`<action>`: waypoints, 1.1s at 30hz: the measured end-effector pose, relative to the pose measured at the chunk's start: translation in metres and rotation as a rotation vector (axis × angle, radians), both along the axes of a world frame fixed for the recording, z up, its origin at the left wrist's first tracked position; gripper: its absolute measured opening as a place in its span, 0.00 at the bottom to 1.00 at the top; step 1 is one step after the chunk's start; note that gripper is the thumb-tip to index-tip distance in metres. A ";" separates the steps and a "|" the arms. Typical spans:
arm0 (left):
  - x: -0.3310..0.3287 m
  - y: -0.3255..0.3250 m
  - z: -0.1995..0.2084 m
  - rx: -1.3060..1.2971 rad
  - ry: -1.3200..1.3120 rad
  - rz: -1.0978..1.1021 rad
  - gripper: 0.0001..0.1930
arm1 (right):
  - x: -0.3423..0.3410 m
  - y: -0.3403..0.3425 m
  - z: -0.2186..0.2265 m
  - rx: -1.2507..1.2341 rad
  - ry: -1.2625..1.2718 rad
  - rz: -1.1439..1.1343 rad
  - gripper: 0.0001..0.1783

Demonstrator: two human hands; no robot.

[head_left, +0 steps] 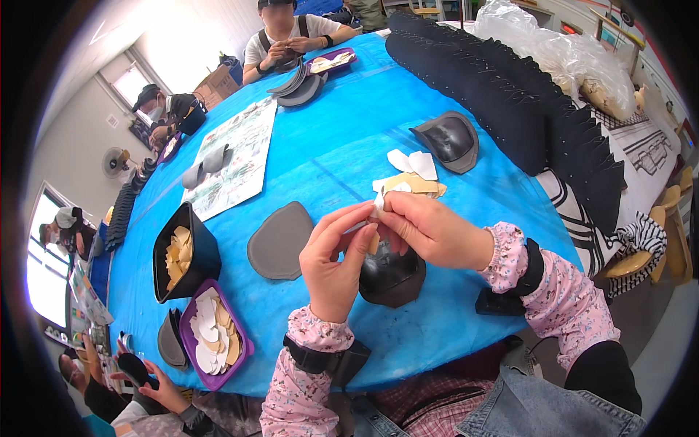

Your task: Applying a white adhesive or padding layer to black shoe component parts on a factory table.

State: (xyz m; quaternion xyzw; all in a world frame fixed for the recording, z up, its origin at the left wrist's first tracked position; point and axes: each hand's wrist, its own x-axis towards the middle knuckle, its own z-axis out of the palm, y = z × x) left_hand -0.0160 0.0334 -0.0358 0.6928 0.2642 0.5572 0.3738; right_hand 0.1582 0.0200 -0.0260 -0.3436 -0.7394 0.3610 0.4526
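My left hand (335, 255) and my right hand (433, 229) meet above the table, fingertips pinched together on a small white piece (378, 202). A bit of tan shows under my left fingers; whether it belongs to the same piece I cannot tell. Right below lies a dark grey padded shape with a glossy black domed top (393, 275), partly hidden by my hands. Just beyond my fingers are loose white pieces (413, 164) and tan pieces (415, 184). To the left of my left hand a flat grey rounded pad (280, 242) rests on the blue sheet.
A black bin (200, 251) and a purple tray (191, 328) hold white and tan pieces. Another glossy black-domed pad (451, 142) lies farther off. Long black spiky panels (502, 95) cover the right side. People work around the blue-covered table (342, 138); a neighbour's hand (166, 393) is at lower left.
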 end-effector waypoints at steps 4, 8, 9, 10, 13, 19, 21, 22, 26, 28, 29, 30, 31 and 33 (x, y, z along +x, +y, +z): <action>0.000 0.003 -0.004 -0.061 -0.050 -0.025 0.10 | 0.000 0.002 -0.003 0.021 0.005 0.019 0.09; -0.003 0.003 -0.001 -0.055 0.001 -0.001 0.10 | 0.002 0.002 0.001 0.028 -0.010 0.049 0.08; -0.003 0.003 -0.002 -0.044 0.012 0.008 0.10 | 0.002 0.002 0.002 0.015 -0.009 0.060 0.09; -0.003 0.003 -0.002 -0.032 0.023 0.017 0.10 | 0.003 0.002 0.003 0.002 -0.008 0.070 0.09; -0.003 0.003 -0.002 -0.021 0.028 0.029 0.10 | 0.002 0.002 -0.001 0.018 -0.010 0.073 0.09; -0.004 0.004 -0.003 -0.004 0.039 0.034 0.10 | 0.003 0.001 0.003 0.038 -0.030 0.064 0.08; -0.003 0.003 -0.002 -0.007 0.042 0.031 0.10 | 0.003 0.001 0.003 0.065 -0.054 0.037 0.07; -0.003 0.003 -0.002 -0.010 0.045 0.029 0.10 | 0.003 0.001 0.002 0.092 -0.078 0.010 0.07; -0.003 0.000 -0.004 -0.124 0.003 -0.024 0.09 | 0.002 0.002 -0.001 0.325 -0.175 -0.061 0.04; -0.003 0.000 -0.005 -0.114 -0.022 -0.019 0.08 | 0.000 0.000 0.000 0.327 -0.167 -0.074 0.05; -0.004 -0.001 -0.004 -0.115 -0.021 -0.016 0.08 | 0.000 -0.001 0.000 0.327 -0.165 -0.071 0.05; -0.004 -0.002 -0.004 -0.169 -0.042 -0.005 0.08 | 0.001 -0.001 0.001 0.300 -0.164 -0.062 0.05; -0.003 -0.003 -0.004 -0.223 -0.062 0.006 0.08 | 0.002 -0.002 0.001 0.273 -0.162 -0.052 0.05; -0.002 0.002 -0.010 -0.387 -0.211 -0.013 0.09 | -0.001 -0.001 -0.002 0.242 -0.103 -0.077 0.05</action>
